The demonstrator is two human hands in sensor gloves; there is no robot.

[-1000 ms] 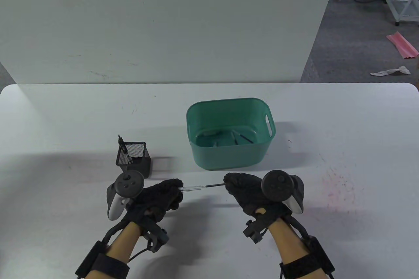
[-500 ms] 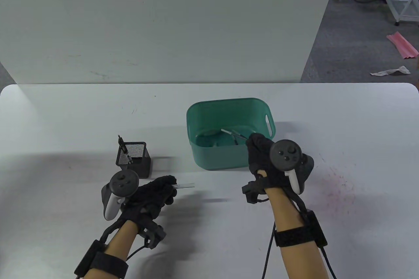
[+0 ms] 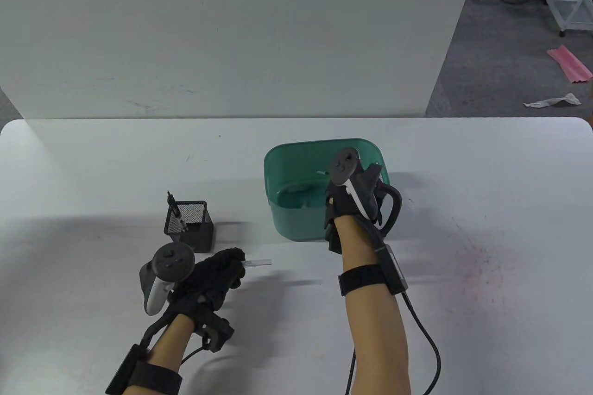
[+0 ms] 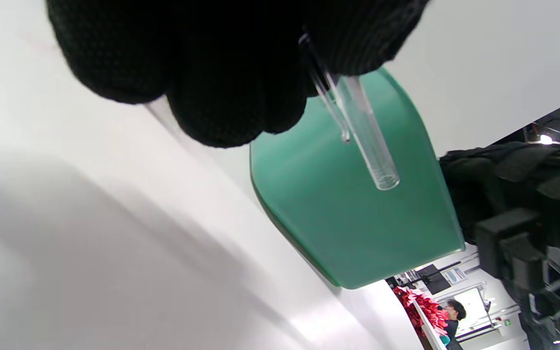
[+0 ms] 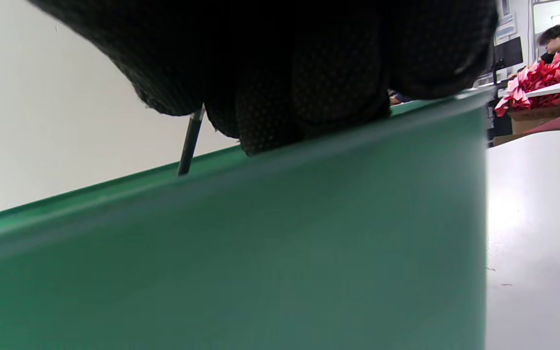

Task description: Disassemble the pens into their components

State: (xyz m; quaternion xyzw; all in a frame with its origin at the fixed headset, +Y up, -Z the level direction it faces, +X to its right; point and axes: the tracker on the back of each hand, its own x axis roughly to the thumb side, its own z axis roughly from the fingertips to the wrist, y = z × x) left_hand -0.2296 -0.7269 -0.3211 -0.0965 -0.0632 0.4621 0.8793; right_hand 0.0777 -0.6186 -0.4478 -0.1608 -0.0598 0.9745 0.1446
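My left hand [image 3: 222, 270] grips a clear pen barrel [image 3: 257, 262] just above the table, right of the black mesh pen cup [image 3: 189, 224]. In the left wrist view the barrel [image 4: 365, 141] sticks out from my fingers [image 4: 221, 73], open end outward, with its clear clip beside it. My right hand [image 3: 340, 198] is over the green bin [image 3: 296, 223], fingers down inside it. In the right wrist view a thin dark refill [image 5: 190, 143] hangs from my fingers [image 5: 309, 68] behind the bin wall [image 5: 260, 253]. A small light tip [image 3: 321, 173] shows left of the hand.
The mesh cup holds a black pen [image 3: 176, 210] leaning to the back left. Pen parts lie on the bin floor [image 3: 296, 193]. A white wall board stands behind the table. A pink stain [image 3: 477, 265] marks the table at the right.
My right hand pulled the refill out of the barrel, carried it back and right, and now reaches into the bin. My left hand stays put with the barrel.
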